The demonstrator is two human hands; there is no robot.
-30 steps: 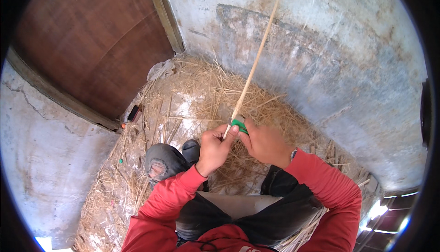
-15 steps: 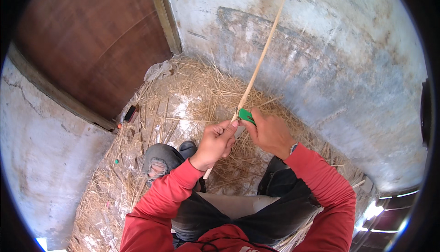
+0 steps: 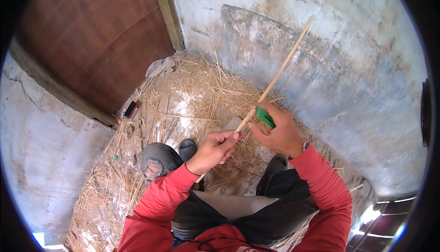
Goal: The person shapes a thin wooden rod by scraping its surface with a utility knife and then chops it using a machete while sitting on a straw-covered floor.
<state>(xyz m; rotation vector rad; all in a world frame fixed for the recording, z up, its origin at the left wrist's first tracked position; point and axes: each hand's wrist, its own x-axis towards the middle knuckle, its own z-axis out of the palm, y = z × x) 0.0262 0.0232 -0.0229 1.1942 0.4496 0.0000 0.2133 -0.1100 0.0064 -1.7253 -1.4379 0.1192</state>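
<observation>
Nearest are the person's red sleeves (image 3: 158,199) and dark trousers (image 3: 279,220), spread over a pale, flat slab (image 3: 238,204); one trouser knee is torn. Dark shoes (image 3: 274,174) stand on the littered floor (image 3: 98,206).

The left hand (image 3: 214,151) is closed on a long, thin wooden stick (image 3: 274,81), thumb along the top, and the stick's near end shows below the wrist. Just beyond, the right hand (image 3: 279,130), with a watch (image 3: 306,146) at its wrist, is curled round a green-handled tool (image 3: 265,117) beside the stick; whether its edge touches the wood cannot be told. From there the stick slants up and away to the right, its far end seen against the wall.

Straw-coloured slivers (image 3: 238,91) cover the floor thickly, with whitish patches between them. A small green object (image 3: 115,157) lies to the left, and farther off a dark object (image 3: 130,110) rests near the doorway.

Behind rises a whitewashed wall (image 3: 362,77), stained grey and brown. Left of it, a reddish-brown door (image 3: 96,41) sits in a wooden frame (image 3: 168,13).
</observation>
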